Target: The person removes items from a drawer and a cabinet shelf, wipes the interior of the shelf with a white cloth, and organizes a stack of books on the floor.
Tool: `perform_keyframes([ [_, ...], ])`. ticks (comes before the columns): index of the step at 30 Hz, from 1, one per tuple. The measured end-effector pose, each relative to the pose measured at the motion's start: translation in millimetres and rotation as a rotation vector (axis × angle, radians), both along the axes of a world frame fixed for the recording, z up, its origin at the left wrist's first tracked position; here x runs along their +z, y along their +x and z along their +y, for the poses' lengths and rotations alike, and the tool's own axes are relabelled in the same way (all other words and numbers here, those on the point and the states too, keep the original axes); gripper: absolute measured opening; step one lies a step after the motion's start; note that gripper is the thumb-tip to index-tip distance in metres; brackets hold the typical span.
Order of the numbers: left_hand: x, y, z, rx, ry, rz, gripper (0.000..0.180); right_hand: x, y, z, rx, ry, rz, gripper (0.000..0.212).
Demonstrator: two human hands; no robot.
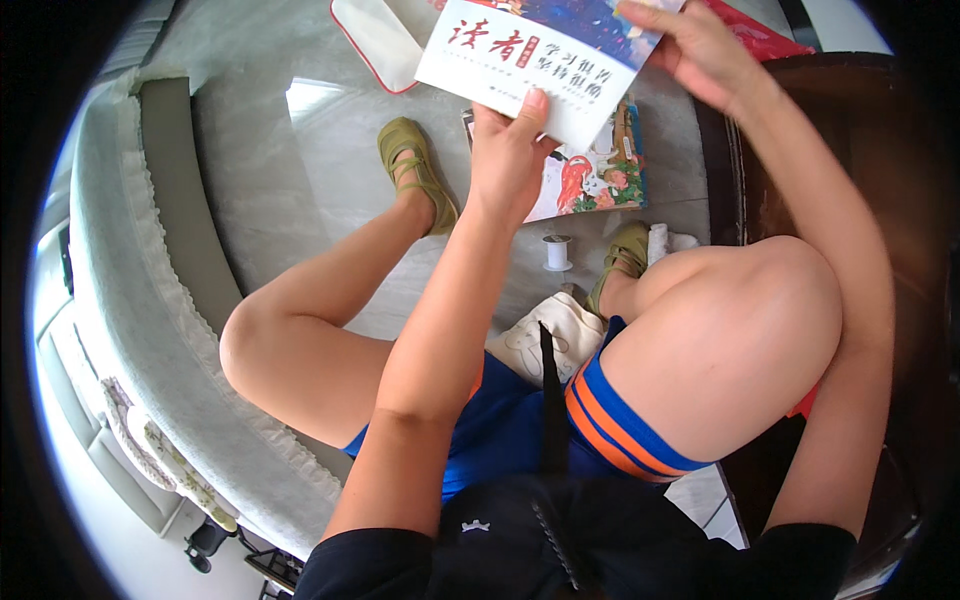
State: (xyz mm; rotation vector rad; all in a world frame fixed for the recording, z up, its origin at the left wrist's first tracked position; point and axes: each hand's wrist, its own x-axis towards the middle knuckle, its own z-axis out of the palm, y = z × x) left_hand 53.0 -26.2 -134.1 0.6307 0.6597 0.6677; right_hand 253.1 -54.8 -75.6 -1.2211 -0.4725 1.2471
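Up at the top of the head view I hold a thin booklet [522, 60] with a white and blue printed cover. My left hand [507, 150] grips its lower edge, thumb pressed on the cover and the other fingers behind it. At the upper right corner, my right hand [698, 58] pinches the booklet between thumb and fingers. Below it on the floor lies a colourful illustrated book [600, 185], partly covered by the booklet and my left hand. Near that book stands a spool of white thread [557, 253].
A cream cloth bag [550, 340] with a drawn figure lies between my legs. A white red-edged pouch [378, 42] and red plastic [765, 32] are at the far side. Dark wooden furniture [790, 110] stands right; a pale covered seat [120, 270] curves along the left.
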Motion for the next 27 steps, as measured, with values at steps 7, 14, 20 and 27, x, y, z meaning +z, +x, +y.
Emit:
perform_keyframes([
  [7, -132, -104, -60, 0.073, -0.497, 0.704, 0.022, 23, 51, 16, 0.901, -0.167, -1.091, 0.027],
  [14, -139, -75, -78, 0.296, -0.735, 0.518, 0.025, -80, 6, 14, 1.371, -0.315, -0.705, 0.029],
  [20, -133, -66, -90, 0.405, -0.699, 0.774, 0.05, -150, 7, 31, 1.243, -0.25, -0.863, 0.037],
  [27, -123, -71, -84, 0.398, -0.604, 0.613, 0.041, -143, 74, 15, 0.882, -0.617, -0.335, 0.03],
])
